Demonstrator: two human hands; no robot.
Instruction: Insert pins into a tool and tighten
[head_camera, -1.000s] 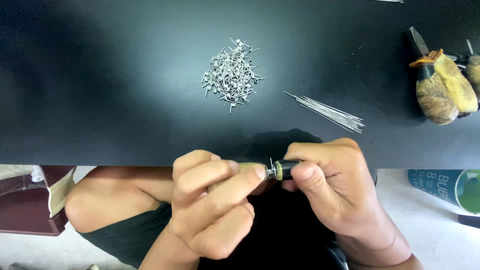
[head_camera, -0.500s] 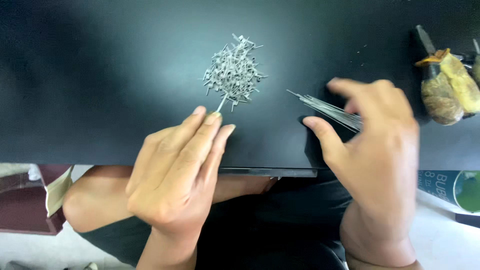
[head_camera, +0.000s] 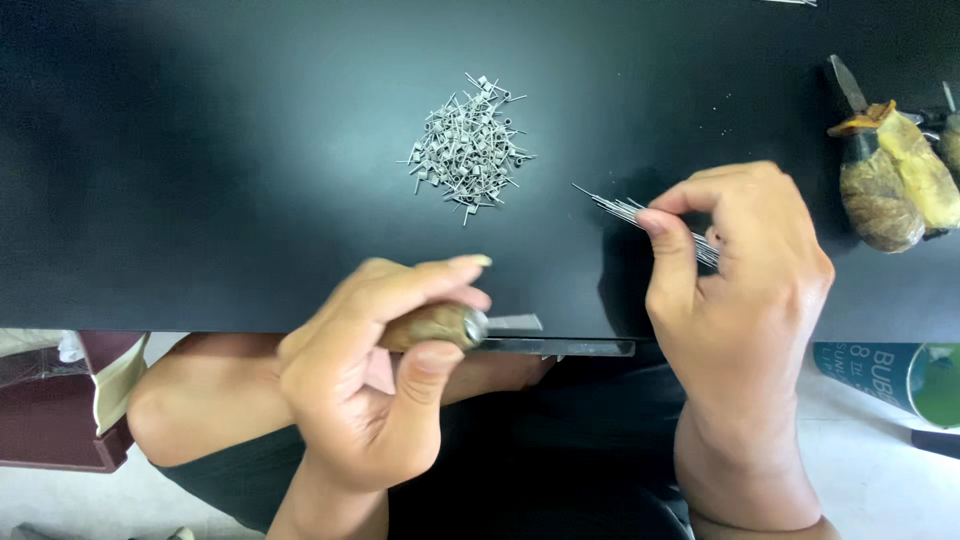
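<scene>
My left hand (head_camera: 375, 365) grips a small tool with a brown wooden handle (head_camera: 432, 325) and a short metal tip (head_camera: 512, 323), held at the near edge of the black table (head_camera: 200, 180). My right hand (head_camera: 735, 270) rests on a bundle of thin straight metal wires (head_camera: 612, 205), thumb and fingers pinching at them. A heap of small coiled wire pieces (head_camera: 468, 150) lies on the table beyond both hands.
Two tools with wrapped yellowish-brown handles (head_camera: 885, 180) lie at the right edge of the table. A teal container (head_camera: 890, 370) sits below the table at the right. A dark red box (head_camera: 50, 420) stands at the lower left. My knee shows under the table edge.
A second ago both hands held the tool together near my lap. The left hand then touched the heap and now holds the tool alone; the right hand reached onto the straight wires.
</scene>
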